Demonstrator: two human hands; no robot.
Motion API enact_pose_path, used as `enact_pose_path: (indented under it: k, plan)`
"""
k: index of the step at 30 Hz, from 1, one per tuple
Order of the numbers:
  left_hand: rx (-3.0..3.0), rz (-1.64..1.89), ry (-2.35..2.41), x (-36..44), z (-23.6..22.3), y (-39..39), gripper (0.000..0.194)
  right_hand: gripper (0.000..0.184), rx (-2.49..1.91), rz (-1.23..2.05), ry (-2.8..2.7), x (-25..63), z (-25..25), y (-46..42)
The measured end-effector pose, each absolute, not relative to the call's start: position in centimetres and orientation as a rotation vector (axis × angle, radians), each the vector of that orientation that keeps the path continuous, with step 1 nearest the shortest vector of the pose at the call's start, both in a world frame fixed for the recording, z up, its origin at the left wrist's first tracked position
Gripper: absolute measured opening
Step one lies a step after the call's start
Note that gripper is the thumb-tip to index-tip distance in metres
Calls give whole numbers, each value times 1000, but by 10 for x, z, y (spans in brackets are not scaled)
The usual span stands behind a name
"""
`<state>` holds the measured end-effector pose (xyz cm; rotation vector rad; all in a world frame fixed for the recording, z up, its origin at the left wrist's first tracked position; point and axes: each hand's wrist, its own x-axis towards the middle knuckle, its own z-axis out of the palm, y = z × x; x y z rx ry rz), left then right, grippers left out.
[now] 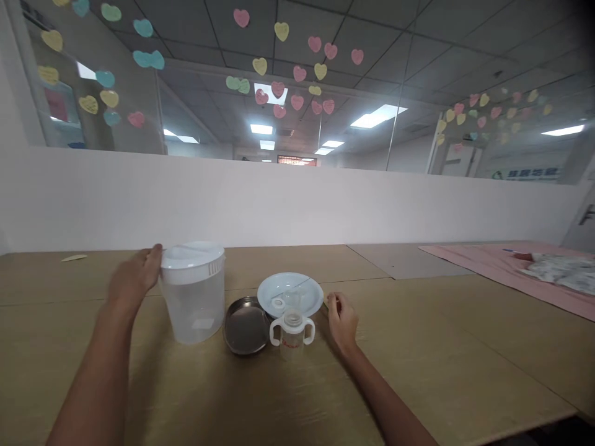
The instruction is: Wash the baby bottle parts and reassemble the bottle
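Note:
My left hand [134, 277] is raised beside a translucent plastic pitcher [193, 306], its fingertips at the edge of the white lid [193, 255] and holding nothing. A dark metal dish [245, 326] lies flat to the pitcher's right. Behind it sits a shallow pale blue-white bowl [290, 291] with small clear parts inside. In front of the bowl stands a clear two-handled baby cup [292, 334] with white handles. My right hand [342, 322] hovers just right of the bowl's rim, fingers loosely curled, apparently not touching it.
Everything stands on a wooden-look table [418, 347] with seams across it. A white partition [279, 204] rises behind. A pink cloth [502, 269] with a patterned fabric bundle [560, 271] lies far right, and a pale strip [74, 257] lies back left.

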<state>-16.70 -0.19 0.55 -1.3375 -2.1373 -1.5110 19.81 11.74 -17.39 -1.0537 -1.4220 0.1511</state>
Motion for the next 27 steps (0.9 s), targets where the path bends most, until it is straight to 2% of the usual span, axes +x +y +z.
enact_pose_path:
  k: [1,3,6,9,14,18,23,27]
  plan:
    - [-1084,-1256,-2320,-157,15,-13,57,29,-1073,137,-1367,200,-175,122]
    - [-869,-980,-2295,-130,33,-32,66,25,-1102,108,-1302,203,-180,131]
    - [-1045,-1055,-1950,-78,42,-36,54,20,-1132,31,-1322,204,-193,144]
    - [-1815,-1298,-1705,-29,16,-3,39,13,-1154,-9,-1418,203,-204,151]
    - [-2693,-951,-1788,16,-61,66,39,15,-1204,-59,-1598,201,-212,153]
    - [-2830,-869,-1762,21,-88,93,36,21,-1245,-76,-1699,200,-213,155]
    - [-2865,-744,-1767,23,-93,117,25,24,-1345,-31,-1766,198,-211,155]
    - [-2811,-657,-1853,27,-100,129,24,23,-1430,23,-1802,198,-207,152]
